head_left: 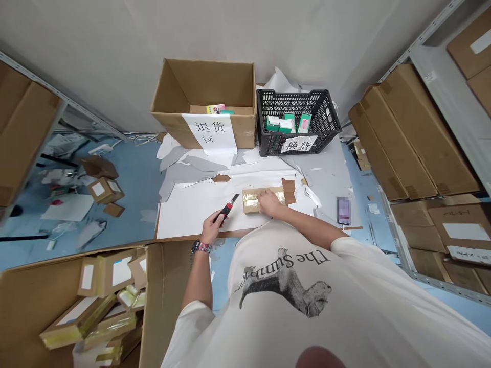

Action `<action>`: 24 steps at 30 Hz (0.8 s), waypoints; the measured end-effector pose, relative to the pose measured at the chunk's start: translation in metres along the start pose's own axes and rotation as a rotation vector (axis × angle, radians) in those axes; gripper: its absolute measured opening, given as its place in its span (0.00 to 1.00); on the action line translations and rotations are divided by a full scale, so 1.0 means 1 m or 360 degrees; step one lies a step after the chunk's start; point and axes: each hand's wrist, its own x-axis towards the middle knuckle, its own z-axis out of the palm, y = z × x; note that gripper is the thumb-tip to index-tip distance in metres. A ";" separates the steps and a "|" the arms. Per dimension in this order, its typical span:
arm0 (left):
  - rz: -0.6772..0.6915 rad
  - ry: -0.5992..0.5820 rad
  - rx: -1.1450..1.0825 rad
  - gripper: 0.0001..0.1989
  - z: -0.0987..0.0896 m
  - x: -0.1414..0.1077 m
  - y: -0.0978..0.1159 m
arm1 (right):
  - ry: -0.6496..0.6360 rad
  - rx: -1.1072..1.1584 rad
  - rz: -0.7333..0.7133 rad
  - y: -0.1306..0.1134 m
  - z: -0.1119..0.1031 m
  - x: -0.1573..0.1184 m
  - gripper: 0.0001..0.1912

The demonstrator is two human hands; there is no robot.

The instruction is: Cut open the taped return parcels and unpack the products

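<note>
My left hand (213,225) is wrapped round a red and black utility knife (227,206), its dark blade out and pointing up and right. The blade tip is just left of a small taped cardboard box (251,201) and looks apart from it. My right hand (269,202) lies on top of this box, fingers bent down against its shiny tape; I cannot tell whether they grip anything. The box rests on the white, torn paper covering of the table (192,209).
Behind stand a large open carton (164,122) with a paper sign and a black plastic crate (264,145) holding several green and white boxes. A phone (343,211) lies right. An open carton (164,296) of taped parcels stands lower left; shelves flank both sides.
</note>
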 end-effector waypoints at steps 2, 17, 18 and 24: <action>0.0005 -0.0087 0.0052 0.46 -0.003 0.008 0.000 | 0.0005 0.0024 -0.0013 0.003 -0.004 -0.002 0.24; -0.0249 -0.0750 0.0183 0.35 -0.015 0.059 0.019 | 0.0093 0.0193 0.0131 -0.007 -0.008 -0.017 0.12; -0.0280 -0.0818 0.0177 0.35 -0.014 0.057 0.019 | 0.0086 0.0206 0.0141 -0.007 -0.008 -0.019 0.13; -0.0346 -0.0553 -0.0077 0.40 -0.020 0.031 -0.011 | 0.0229 0.0243 0.0072 0.000 -0.004 -0.024 0.17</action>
